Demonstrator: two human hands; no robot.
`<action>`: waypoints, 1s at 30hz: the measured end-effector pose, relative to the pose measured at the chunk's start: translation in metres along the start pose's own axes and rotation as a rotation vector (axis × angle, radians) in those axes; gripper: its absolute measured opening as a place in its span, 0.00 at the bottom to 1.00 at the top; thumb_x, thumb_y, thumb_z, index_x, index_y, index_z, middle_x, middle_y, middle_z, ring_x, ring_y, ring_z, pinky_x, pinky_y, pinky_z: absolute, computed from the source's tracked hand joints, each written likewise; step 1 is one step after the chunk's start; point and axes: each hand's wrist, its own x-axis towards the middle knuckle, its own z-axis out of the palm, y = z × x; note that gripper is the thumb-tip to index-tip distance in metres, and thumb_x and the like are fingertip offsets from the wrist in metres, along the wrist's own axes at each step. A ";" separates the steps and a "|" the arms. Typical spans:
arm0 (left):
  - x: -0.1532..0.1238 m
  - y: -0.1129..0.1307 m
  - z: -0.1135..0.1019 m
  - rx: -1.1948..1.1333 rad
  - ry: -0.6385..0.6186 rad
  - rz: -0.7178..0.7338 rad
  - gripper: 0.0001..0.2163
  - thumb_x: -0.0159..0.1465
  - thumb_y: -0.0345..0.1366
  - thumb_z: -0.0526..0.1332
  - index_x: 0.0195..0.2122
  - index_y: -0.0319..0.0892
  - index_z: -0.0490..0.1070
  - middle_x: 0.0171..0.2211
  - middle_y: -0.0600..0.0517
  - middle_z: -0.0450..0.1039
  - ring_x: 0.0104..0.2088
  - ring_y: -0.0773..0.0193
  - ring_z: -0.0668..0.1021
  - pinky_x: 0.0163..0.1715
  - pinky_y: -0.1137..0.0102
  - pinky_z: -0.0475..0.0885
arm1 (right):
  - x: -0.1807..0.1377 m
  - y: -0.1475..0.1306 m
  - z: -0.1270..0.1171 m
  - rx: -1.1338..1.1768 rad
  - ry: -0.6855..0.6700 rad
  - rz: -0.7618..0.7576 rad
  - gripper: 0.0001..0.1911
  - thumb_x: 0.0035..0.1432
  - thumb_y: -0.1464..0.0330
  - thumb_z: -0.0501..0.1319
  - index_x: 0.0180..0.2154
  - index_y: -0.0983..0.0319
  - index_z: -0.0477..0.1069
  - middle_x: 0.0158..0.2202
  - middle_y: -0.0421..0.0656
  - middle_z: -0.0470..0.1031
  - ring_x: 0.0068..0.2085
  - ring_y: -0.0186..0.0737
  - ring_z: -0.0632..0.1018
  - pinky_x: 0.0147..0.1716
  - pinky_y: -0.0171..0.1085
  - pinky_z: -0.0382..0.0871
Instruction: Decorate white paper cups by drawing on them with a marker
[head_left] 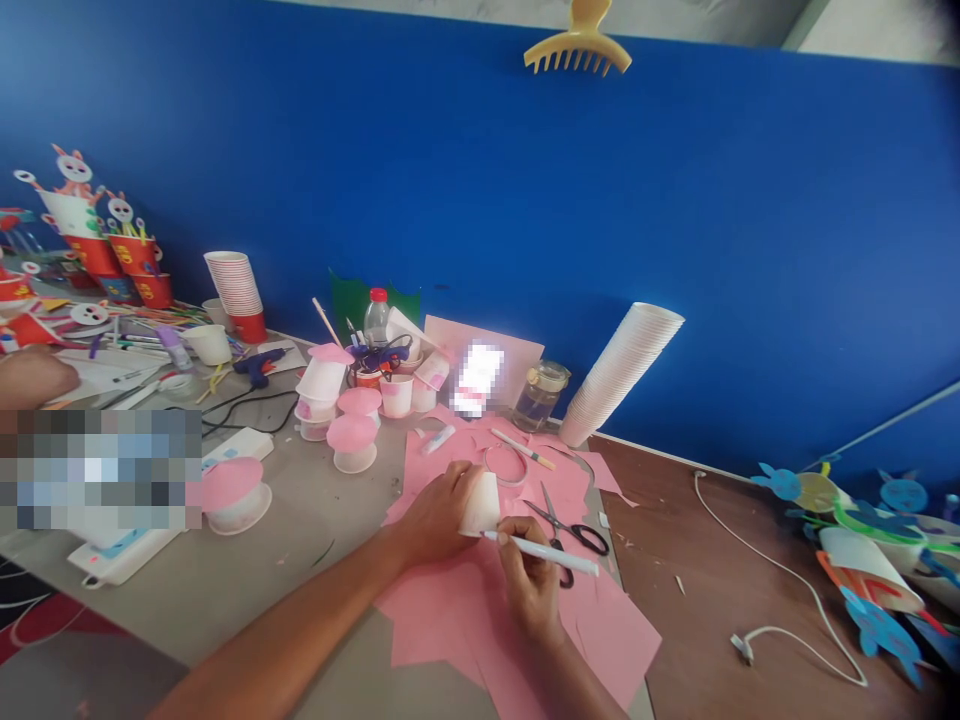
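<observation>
My left hand is closed round a white paper cup, which lies tilted over the pink paper. Between the fingers of my right hand is a white marker, its tip at the rim of the cup. Under both hands spreads cut pink paper. Black-handled scissors lie open just right of the cup, partly behind my right hand. Farther back rest another marker, a pink paper ring and a small glue tube.
A tall leaning stack of white cups, a glass jar and a lit phone stand at the back. Pink-topped cups, a glue gun and a power strip are left. Another person's hand shows far left.
</observation>
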 end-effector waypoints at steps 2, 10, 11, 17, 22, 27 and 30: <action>0.000 0.002 -0.001 0.003 -0.012 -0.010 0.23 0.56 0.31 0.58 0.54 0.40 0.57 0.50 0.38 0.65 0.50 0.47 0.73 0.45 0.52 0.74 | 0.000 0.000 0.000 0.004 0.000 0.008 0.09 0.60 0.64 0.57 0.28 0.60 0.67 0.23 0.37 0.65 0.24 0.34 0.65 0.23 0.33 0.59; 0.000 0.002 -0.002 0.011 -0.008 -0.002 0.24 0.57 0.33 0.58 0.55 0.43 0.56 0.50 0.41 0.65 0.50 0.49 0.73 0.45 0.55 0.74 | 0.000 0.000 0.000 -0.019 -0.002 0.012 0.10 0.61 0.64 0.57 0.28 0.59 0.67 0.23 0.37 0.66 0.24 0.34 0.65 0.22 0.33 0.59; 0.000 0.001 -0.001 0.015 -0.007 0.000 0.24 0.57 0.33 0.59 0.55 0.43 0.56 0.50 0.41 0.65 0.50 0.49 0.73 0.46 0.55 0.73 | 0.000 0.001 0.000 -0.027 0.009 0.011 0.10 0.61 0.64 0.57 0.28 0.59 0.67 0.23 0.38 0.66 0.24 0.34 0.66 0.23 0.33 0.60; -0.001 -0.004 0.003 0.019 0.014 0.036 0.24 0.59 0.38 0.59 0.56 0.40 0.56 0.51 0.39 0.64 0.50 0.47 0.73 0.46 0.53 0.73 | 0.000 0.001 0.000 0.029 0.087 0.044 0.10 0.62 0.61 0.57 0.30 0.59 0.67 0.23 0.37 0.65 0.23 0.33 0.64 0.21 0.33 0.59; -0.001 -0.002 0.002 0.016 -0.009 0.017 0.23 0.58 0.34 0.58 0.54 0.41 0.56 0.51 0.38 0.64 0.52 0.46 0.72 0.46 0.53 0.74 | 0.000 0.001 -0.001 0.044 0.031 0.055 0.09 0.60 0.64 0.57 0.28 0.59 0.67 0.22 0.37 0.65 0.23 0.33 0.64 0.21 0.33 0.58; 0.001 0.000 0.001 0.012 0.001 0.024 0.23 0.57 0.32 0.58 0.53 0.41 0.56 0.51 0.38 0.65 0.52 0.46 0.72 0.46 0.52 0.74 | 0.000 0.002 -0.002 0.002 0.002 0.031 0.08 0.59 0.66 0.57 0.28 0.59 0.67 0.23 0.37 0.66 0.24 0.34 0.65 0.22 0.33 0.59; 0.001 -0.002 0.003 0.022 0.000 0.033 0.23 0.57 0.33 0.59 0.54 0.40 0.56 0.51 0.38 0.64 0.52 0.46 0.72 0.46 0.53 0.73 | -0.001 0.004 -0.001 -0.025 -0.010 0.033 0.08 0.60 0.66 0.56 0.28 0.59 0.67 0.24 0.37 0.66 0.23 0.34 0.65 0.23 0.33 0.60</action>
